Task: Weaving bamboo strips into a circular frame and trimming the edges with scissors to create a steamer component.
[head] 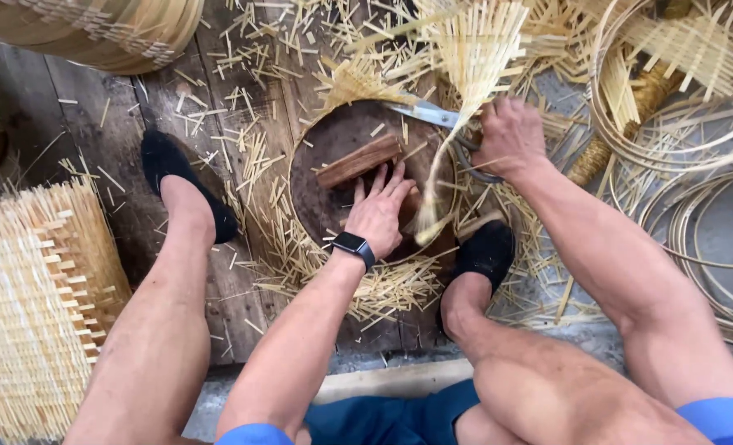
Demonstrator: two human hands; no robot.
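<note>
Bare knees frame a round dark wooden block (333,177). Left hand (379,216) lies spread flat on it; right hand (508,136), grip pressed around scissors (432,115), meets pale bamboo strips (473,49).

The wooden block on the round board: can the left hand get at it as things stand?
Probably yes. The left hand lies flat just below the wooden block, its fingertips almost touching it, with nothing between them.

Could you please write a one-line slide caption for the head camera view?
Left hand presses pale bamboo strips onto a round dark wooden block while the right hand works metal scissors.
</note>
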